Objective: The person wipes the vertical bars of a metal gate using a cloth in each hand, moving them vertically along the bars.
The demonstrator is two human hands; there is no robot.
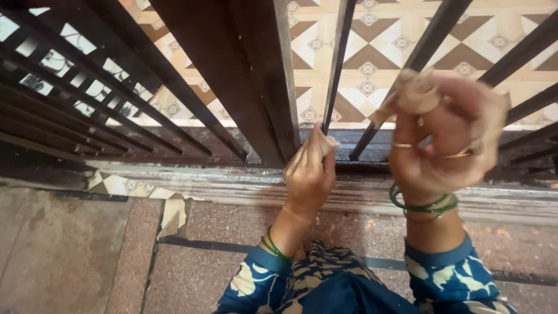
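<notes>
In the upper left of the frame the dark bars of a metal gate slant away, and a patterned tile floor in cream and brown shows through them across the top. A broad dark upright of the gate runs from the top centre down to a worn stone threshold that crosses the middle of the picture. Below it, at lower left, lies grey and reddish paving.

Just right of centre the left hand reaches up to the foot of a thin bar. Its fingers are closed together on a small beige scrap, which looks like sandpaper or cloth, pressed against the bar where it meets the bottom rail. Green bangles circle that wrist above a blue patterned sleeve.

Further right, in the middle right of the frame, the right hand is raised close to the camera and blurred. Its fingers are curled in on a crumpled beige piece of the same kind, held at the fingertips in front of a slanted bar. Rings show on its fingers, and more green bangles sit on its wrist.
</notes>
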